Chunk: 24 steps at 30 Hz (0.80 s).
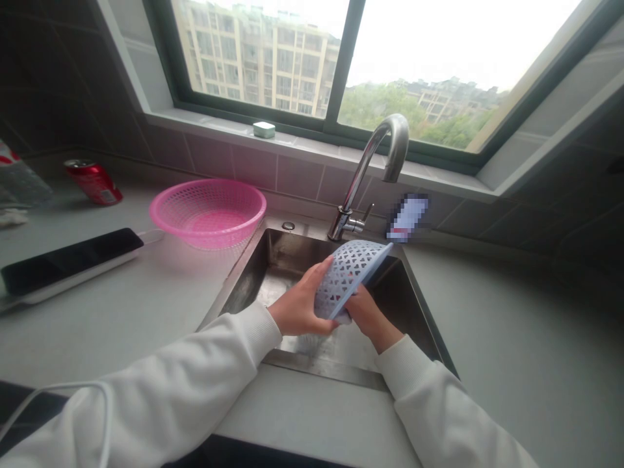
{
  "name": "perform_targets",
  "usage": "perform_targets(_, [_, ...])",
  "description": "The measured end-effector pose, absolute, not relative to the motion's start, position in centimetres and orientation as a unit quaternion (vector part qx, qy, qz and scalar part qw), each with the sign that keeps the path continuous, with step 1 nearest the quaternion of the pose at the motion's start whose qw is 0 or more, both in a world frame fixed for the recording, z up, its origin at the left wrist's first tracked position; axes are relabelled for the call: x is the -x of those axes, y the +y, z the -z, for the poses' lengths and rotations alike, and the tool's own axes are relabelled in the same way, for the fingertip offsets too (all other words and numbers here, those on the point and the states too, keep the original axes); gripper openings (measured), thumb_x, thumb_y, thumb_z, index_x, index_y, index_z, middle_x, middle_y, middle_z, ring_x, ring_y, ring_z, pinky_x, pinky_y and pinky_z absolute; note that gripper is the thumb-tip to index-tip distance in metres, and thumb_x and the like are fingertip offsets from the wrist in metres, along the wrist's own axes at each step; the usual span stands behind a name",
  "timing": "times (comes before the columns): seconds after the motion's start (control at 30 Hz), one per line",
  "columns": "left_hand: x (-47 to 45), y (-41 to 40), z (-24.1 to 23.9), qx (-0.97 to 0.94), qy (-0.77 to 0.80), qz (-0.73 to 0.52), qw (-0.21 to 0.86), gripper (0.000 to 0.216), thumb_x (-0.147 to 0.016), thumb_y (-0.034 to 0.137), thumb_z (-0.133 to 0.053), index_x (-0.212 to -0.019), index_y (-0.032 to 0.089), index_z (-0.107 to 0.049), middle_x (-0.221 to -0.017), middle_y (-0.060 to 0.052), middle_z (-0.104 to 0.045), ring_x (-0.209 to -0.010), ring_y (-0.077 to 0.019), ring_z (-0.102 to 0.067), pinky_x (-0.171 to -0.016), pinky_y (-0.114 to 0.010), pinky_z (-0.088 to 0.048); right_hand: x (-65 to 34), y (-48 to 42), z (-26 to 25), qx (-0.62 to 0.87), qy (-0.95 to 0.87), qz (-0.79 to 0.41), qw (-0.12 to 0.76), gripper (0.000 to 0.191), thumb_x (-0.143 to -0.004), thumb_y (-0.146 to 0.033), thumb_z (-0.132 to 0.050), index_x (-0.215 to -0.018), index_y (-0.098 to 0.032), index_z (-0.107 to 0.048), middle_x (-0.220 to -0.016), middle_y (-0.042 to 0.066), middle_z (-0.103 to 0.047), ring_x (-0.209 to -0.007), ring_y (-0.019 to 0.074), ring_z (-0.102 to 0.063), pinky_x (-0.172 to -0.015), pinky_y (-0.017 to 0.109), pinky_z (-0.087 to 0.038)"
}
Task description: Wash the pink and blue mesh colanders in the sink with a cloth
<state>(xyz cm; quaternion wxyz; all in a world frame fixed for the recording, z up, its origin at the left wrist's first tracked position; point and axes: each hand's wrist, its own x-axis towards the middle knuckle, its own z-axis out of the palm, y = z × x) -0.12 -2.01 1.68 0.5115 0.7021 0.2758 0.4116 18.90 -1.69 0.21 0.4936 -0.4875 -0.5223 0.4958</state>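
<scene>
A pale blue perforated strainer basket (351,273) is held tilted on edge over the steel sink (273,260). My left hand (298,304) grips its lower left rim, fingers curled round the outside. My right hand (366,315) is on the far side of the basket near its lower edge, partly hidden behind it; its fingers seem closed against the basket. The curved chrome tap (375,166) stands just behind the basket, and I cannot see water running from it.
A pink perforated basket (209,211) sits on the counter left of the sink. Farther left lie a dark flat slab on a white base (68,263) and a red can (93,181) on its side. A small white box (264,129) rests on the window sill.
</scene>
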Motion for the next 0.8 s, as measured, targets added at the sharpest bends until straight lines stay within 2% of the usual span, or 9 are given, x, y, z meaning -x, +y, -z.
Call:
perform_targets(0.17, [0.2, -1.3, -1.6, -0.746, 0.233, -0.393, 0.484, 0.122, -0.059, 0.019, -0.092, -0.164, 0.028, -0.031, -0.168, -0.015, -0.031, -0.157, -0.0422, -0.029, -0.131, -0.054, -0.021, -19.9, -2.0, -0.6, 0.464, -0.513, -0.495, 0.526, 0.030, -0.073, -0.045, -0.081, -0.096, -0.027, -0.077, -0.107, 0.006, -0.080, -0.120, 0.0332, -0.068, -0.108, 0.052, -0.053])
perform_targets(0.3, [0.2, -1.2, -1.6, -0.769, 0.225, -0.360, 0.478, 0.125, -0.060, 0.018, -0.091, -0.166, 0.026, -0.025, -0.169, -0.017, -0.028, -0.157, -0.0420, -0.029, -0.131, -0.054, -0.023, -21.1, -2.7, -1.1, 0.469, -0.530, -0.474, 0.523, 0.036, -0.055, -0.036, -0.093, -0.086, -0.027, -0.077, -0.103, 0.004, -0.080, -0.118, 0.0345, -0.068, -0.107, 0.053, -0.053])
perform_targets(0.33, [0.2, -1.3, -1.6, -0.766, 0.220, -0.363, 0.483, 0.125, -0.061, 0.018, -0.091, -0.166, 0.026, -0.025, -0.170, -0.017, -0.028, -0.158, -0.0417, -0.027, -0.131, -0.054, -0.022, -21.1, -2.7, -1.2, 0.470, -0.532, -0.476, 0.518, 0.037, -0.054, -0.035, -0.093, -0.087, -0.027, -0.078, -0.103, 0.004, -0.080, -0.117, 0.0344, -0.068, -0.107, 0.053, -0.053])
perform_targets(0.43, [0.2, -1.3, -1.6, -0.749, 0.212, -0.384, 0.496, 0.124, -0.060, 0.016, -0.090, -0.166, 0.027, -0.027, -0.171, -0.015, -0.027, -0.159, -0.0407, -0.025, -0.132, -0.053, -0.019, -20.2, -2.5, -1.4, 0.459, -0.517, -0.514, 0.508, 0.037, -0.063, -0.043, -0.089, -0.095, -0.028, -0.078, -0.109, 0.005, -0.080, -0.116, 0.0338, -0.069, -0.107, 0.053, -0.053])
perform_targets(0.53, [0.3, -1.2, -1.4, -0.747, 0.216, -0.384, 0.498, 0.125, -0.057, 0.015, -0.092, -0.164, 0.030, -0.031, -0.171, -0.014, -0.028, -0.158, -0.0414, -0.026, -0.132, -0.054, -0.020, -19.3, -2.2, -1.5, 0.452, -0.505, -0.529, 0.511, 0.045, -0.066, -0.048, -0.088, -0.106, -0.031, -0.077, -0.123, 0.004, -0.077, -0.123, 0.0324, -0.066, -0.113, 0.052, -0.049])
perform_targets(0.6, [0.3, -1.0, -1.1, -0.754, 0.217, -0.380, 0.490, 0.125, -0.057, 0.016, -0.093, -0.164, 0.031, -0.031, -0.171, -0.013, -0.028, -0.158, -0.0415, -0.028, -0.131, -0.054, -0.021, -19.7, -2.2, -1.3, 0.454, -0.499, -0.527, 0.517, 0.046, -0.068, -0.051, -0.086, -0.109, -0.032, -0.077, -0.125, 0.004, -0.077, -0.125, 0.0326, -0.066, -0.113, 0.052, -0.049])
perform_targets(0.67, [0.3, -0.8, -0.8, -0.766, 0.216, -0.377, 0.474, 0.125, -0.058, 0.017, -0.092, -0.165, 0.031, -0.030, -0.171, -0.013, -0.027, -0.158, -0.0417, -0.028, -0.131, -0.053, -0.022, -20.7, -2.4, -0.9, 0.461, -0.504, -0.514, 0.518, 0.045, -0.062, -0.048, -0.090, -0.102, -0.030, -0.079, -0.118, 0.005, -0.079, -0.123, 0.0350, -0.066, -0.110, 0.055, -0.051])
perform_targets(0.77, [0.3, -0.7, -0.4, -0.791, 0.210, -0.369, 0.441, 0.128, -0.059, 0.020, -0.092, -0.167, 0.029, -0.024, -0.171, -0.015, -0.025, -0.158, -0.0429, -0.027, -0.131, -0.054, -0.024, -21.8, -2.8, -0.4, 0.474, -0.523, -0.481, 0.519, 0.048, -0.045, -0.032, -0.098, -0.088, -0.029, -0.079, -0.103, 0.003, -0.080, -0.120, 0.0365, -0.066, -0.109, 0.055, -0.051])
perform_targets(0.8, [0.3, -0.7, -0.3, -0.796, 0.207, -0.368, 0.434, 0.129, -0.059, 0.021, -0.092, -0.167, 0.029, -0.022, -0.171, -0.016, -0.024, -0.158, -0.0431, -0.028, -0.130, -0.054, -0.025, -21.8, -2.9, -0.4, 0.473, -0.524, -0.482, 0.519, 0.047, -0.044, -0.032, -0.098, -0.088, -0.029, -0.079, -0.103, 0.003, -0.080, -0.118, 0.0359, -0.067, -0.108, 0.055, -0.052])
